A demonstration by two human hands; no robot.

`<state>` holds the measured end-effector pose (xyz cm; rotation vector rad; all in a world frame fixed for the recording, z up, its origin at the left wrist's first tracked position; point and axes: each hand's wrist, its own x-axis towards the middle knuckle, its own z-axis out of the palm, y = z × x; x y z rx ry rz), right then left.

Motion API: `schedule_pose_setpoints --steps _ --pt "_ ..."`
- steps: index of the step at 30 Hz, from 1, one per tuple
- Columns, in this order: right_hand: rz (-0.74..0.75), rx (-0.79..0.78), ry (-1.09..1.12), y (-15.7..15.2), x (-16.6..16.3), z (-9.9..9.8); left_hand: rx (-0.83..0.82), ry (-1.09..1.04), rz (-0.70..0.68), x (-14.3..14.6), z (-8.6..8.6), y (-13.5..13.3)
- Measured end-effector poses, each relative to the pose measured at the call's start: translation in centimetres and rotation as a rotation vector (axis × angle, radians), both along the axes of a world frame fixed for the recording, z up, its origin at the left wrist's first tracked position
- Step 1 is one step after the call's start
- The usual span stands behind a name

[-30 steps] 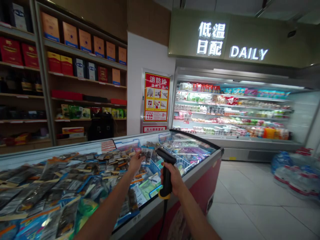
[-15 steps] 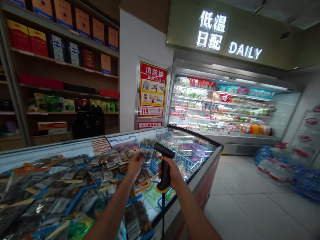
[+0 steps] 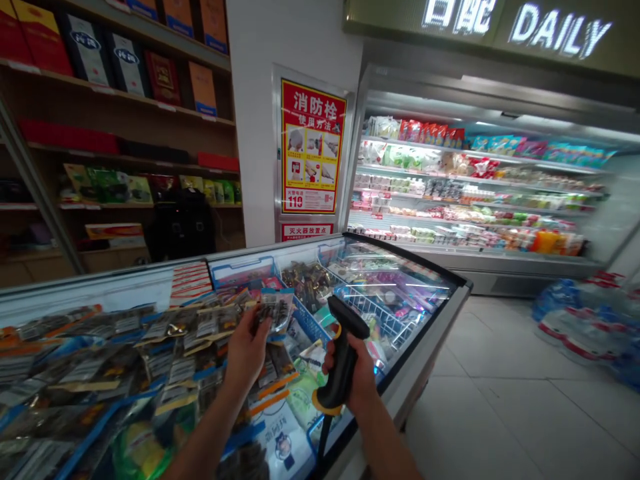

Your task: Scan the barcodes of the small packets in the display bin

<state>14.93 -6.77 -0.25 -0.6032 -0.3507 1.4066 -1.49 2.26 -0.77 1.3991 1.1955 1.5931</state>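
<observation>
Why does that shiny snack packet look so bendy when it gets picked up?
The packet in the left hand looks like thin, flat plastic, so it probably flops and weighs little. Its glossy film may feel slippery; the fingers pinch only one edge. The right hand holds a scanner.

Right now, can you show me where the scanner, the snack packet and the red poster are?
scanner (image 3: 342, 360), head view, middle of its black handle
snack packet (image 3: 273, 310), head view, its clear front
red poster (image 3: 313, 145), head view, its centre
</observation>
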Motion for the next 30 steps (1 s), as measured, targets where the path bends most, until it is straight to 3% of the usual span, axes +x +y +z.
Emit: schedule_pose_setpoints --steps 5,10,14,16,18,24,26,28,30 --pt "0.054 0.008 -0.029 0.0 -0.8 -0.7 -0.097 -0.006 -0.003 -0.3 -1.1 0.2" --pt "0.080 0.020 -0.044 0.0 -1.0 -1.0 -0.087 0.010 -0.025 0.0 -0.9 0.4" --pt "0.073 0.088 -0.101 -0.2 -1.4 1.6 0.013 -0.036 -0.062 0.5 -0.5 0.8" --pt "0.017 0.180 -0.230 -0.3 -1.5 4.7 0.060 -0.081 -0.084 0.7 0.0 1.0" --pt "-0.106 0.278 -0.380 -0.7 -1.3 9.2 0.073 -0.141 -0.112 0.8 1.0 1.0" --pt "-0.564 0.495 -0.730 -4.9 -0.9 27.1 0.085 -0.255 -0.240 -1.7 6.4 -0.1" --pt "-0.689 0.569 -0.804 -6.8 -1.1 31.6 0.117 -0.316 -0.296 -3.4 8.1 -0.6" --pt "-0.731 0.581 -0.815 -8.1 -1.5 33.7 0.115 -0.377 -0.334 -4.8 9.1 -1.0" --pt "-0.590 0.456 -0.798 -8.5 -2.2 32.9 0.072 -0.419 -0.342 -5.3 9.3 -1.0"
